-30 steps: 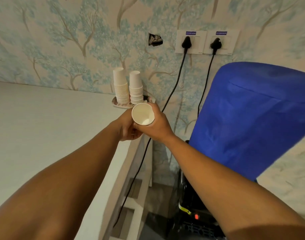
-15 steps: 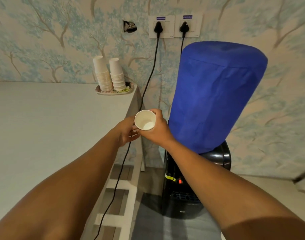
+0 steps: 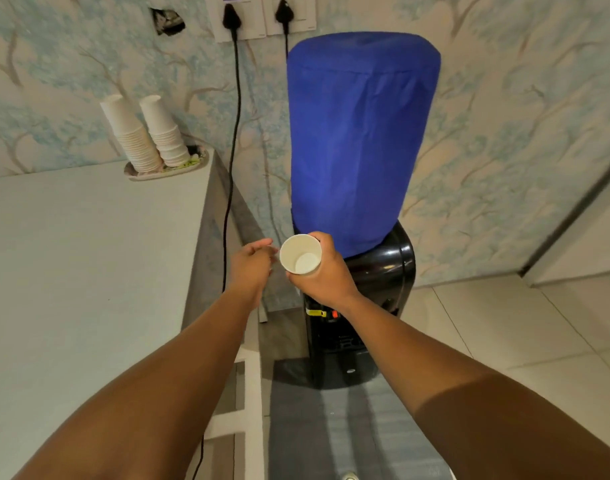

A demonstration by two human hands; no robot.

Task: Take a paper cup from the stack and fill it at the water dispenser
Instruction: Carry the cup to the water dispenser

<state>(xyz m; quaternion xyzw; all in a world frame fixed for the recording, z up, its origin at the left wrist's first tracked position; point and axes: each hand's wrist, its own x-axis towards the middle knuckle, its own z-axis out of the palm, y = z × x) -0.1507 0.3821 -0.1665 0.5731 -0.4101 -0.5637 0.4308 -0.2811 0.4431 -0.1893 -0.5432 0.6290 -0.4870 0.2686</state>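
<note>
My right hand (image 3: pixel 326 275) grips an empty white paper cup (image 3: pixel 301 254), mouth tilted toward me, just in front of the black water dispenser (image 3: pixel 373 282). The dispenser carries a bottle under a blue cloth cover (image 3: pixel 359 133); its taps are hidden behind my right hand and wrist. My left hand (image 3: pixel 251 265) hovers just left of the cup, fingers loosely apart, holding nothing. Two stacks of upside-down paper cups (image 3: pixel 146 135) stand on a small tray (image 3: pixel 168 171) at the far corner of the white table.
The white table (image 3: pixel 89 271) fills the left side. Two black cables (image 3: pixel 232 133) hang from wall sockets (image 3: pixel 262 15) down between table and dispenser. Pale floor tiles (image 3: pixel 504 323) lie to the right, a grey mat (image 3: pixel 331 427) below the dispenser.
The view swung right and down from the cup stacks to the dispenser. My right hand carried the cup over to the dispenser. My left hand came off the cup.
</note>
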